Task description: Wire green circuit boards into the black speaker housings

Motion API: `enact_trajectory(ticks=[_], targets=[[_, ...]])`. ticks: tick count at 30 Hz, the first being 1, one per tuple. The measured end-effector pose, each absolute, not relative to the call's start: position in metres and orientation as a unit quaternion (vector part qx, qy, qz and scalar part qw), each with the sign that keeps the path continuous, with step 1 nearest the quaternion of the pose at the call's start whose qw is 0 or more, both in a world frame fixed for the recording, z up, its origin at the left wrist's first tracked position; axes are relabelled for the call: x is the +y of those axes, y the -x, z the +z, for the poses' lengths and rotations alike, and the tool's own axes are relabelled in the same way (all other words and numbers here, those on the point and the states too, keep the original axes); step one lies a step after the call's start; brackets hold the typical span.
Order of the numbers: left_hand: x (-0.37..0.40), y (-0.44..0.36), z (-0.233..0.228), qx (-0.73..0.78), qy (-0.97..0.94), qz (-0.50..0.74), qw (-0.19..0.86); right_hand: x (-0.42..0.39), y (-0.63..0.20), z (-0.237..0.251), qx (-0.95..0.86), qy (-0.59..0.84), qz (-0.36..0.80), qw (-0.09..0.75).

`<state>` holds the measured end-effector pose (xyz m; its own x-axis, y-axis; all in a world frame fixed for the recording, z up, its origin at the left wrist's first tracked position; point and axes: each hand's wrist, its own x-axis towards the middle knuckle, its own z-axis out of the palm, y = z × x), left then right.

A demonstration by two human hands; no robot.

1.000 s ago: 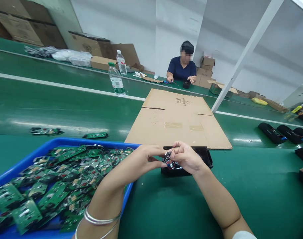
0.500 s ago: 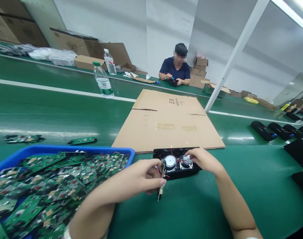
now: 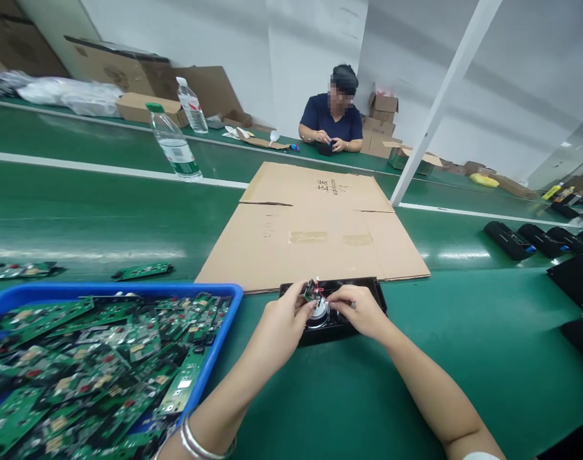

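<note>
A small green circuit board [image 3: 311, 291] sat pinched in the left hand [image 3: 281, 322] above the black speaker housing [image 3: 333, 312]; the right hand [image 3: 361, 311], at three o'clock, pressed fingertips on it; a blue bin [image 3: 209, 358] of boards lay at nine o'clock, flattened cardboard [image 3: 315, 230] at twelve.

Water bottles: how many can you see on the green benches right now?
2. One water bottle stands upright on the near green bench, left of the flat cardboard. The second bottle stands farther back by the cardboard boxes. Others could be hidden behind them.
</note>
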<state>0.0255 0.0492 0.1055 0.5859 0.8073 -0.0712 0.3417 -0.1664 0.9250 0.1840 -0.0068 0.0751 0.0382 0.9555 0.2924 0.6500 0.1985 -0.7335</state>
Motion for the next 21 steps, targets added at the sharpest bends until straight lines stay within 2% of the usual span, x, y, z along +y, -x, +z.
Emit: enact_trajectory(ticks=[6, 10, 16, 21], targets=[[0.048, -0.025, 0.11, 0.404, -0.752, 0.2, 0.481, -0.007, -0.173, 0.065, -0.698, 0.606, 0.043, 0.378], [0.048, -0.026, 0.106, 0.4, -0.756, 0.191, 0.481, -0.006, -0.173, 0.059, -0.722, 0.587, -0.011, 0.366], [0.048, -0.029, 0.098, 0.402, -0.729, 0.2, 0.517, -0.009, -0.169, 0.057, -0.75, 0.587, -0.134, 0.274], [0.043, -0.032, 0.1, 0.422, -0.784, 0.164, 0.425, -0.012, -0.161, 0.056, -0.734, 0.594, -0.23, 0.235]])
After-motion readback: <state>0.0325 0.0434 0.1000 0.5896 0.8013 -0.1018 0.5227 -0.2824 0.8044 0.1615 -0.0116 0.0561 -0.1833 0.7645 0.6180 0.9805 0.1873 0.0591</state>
